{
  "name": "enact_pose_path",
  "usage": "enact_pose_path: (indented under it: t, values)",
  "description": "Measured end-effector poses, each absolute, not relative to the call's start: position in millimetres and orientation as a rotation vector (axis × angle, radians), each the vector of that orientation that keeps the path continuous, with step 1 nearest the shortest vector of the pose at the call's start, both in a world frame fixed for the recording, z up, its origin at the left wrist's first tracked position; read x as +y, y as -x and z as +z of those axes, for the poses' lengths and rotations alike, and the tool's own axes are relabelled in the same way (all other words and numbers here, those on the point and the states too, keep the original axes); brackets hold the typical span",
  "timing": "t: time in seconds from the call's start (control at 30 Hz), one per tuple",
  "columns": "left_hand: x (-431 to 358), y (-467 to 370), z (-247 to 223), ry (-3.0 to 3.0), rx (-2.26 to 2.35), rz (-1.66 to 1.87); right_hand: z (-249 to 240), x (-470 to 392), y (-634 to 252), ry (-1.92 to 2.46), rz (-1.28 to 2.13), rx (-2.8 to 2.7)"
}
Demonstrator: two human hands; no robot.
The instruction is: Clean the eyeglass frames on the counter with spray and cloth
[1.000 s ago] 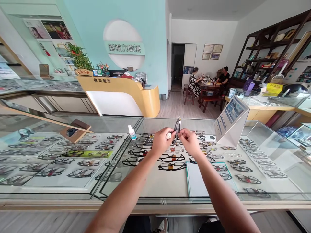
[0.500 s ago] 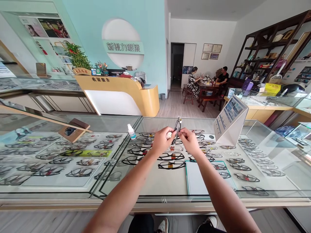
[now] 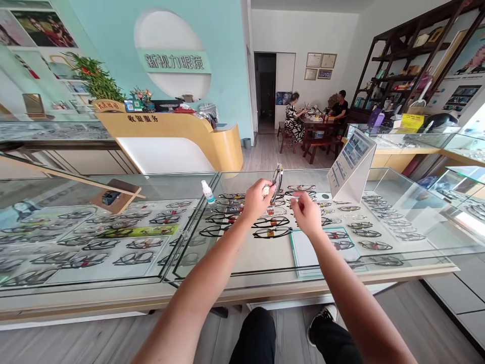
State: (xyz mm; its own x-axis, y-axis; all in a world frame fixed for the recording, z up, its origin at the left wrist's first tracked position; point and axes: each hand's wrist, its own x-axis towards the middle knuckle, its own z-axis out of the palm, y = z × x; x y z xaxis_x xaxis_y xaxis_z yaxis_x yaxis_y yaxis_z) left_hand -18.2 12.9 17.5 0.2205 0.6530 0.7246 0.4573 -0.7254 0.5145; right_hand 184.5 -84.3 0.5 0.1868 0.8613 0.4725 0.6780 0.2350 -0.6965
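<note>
A pair of glasses (image 3: 278,178) stands on end above the glass counter, pinched in the fingers of my left hand (image 3: 257,199). A small white thing (image 3: 265,190), too small to name, is also tucked in that hand. My right hand (image 3: 307,215) is a little to the right, apart from the glasses, with its fingers curled in; whether anything is inside them is hidden. Beneath both hands, rows of glasses (image 3: 271,221) lie inside the display case. A white spray bottle (image 3: 208,192) with a blue label stands on the glass to the left.
A tilted sign stand (image 3: 350,167) is on the counter at right. To the left, a wooden-framed mirror (image 3: 115,196) leans over the glass. A white board with a green edge (image 3: 308,255) lies near the front. Two people sit at a far table (image 3: 318,126).
My right hand has let go of the glasses and moved slightly right, its fingers curling. My left hand keeps holding the glasses. The view has shifted, so the counter sits higher in the frame.
</note>
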Motion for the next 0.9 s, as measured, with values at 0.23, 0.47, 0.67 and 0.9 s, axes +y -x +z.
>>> enact_pose_path:
  t: [0.23, 0.47, 0.67, 0.9]
  values:
    - [20, 8, 7, -2.266, 1.136, 1.501, -45, -144, -198, 1.900, 0.118, -1.569]
    - [20, 0, 8, -2.190, 1.095, 1.568, -39, -132, -196, 2.052, 0.026, -1.597]
    - [11, -12, 12, -2.133, 1.053, 1.587, -45, -131, -201, 2.096, 0.021, -1.546]
    - [0, -33, 22, -2.088, 0.940, 1.622, -47, -131, -206, 2.088, 0.006, -1.487]
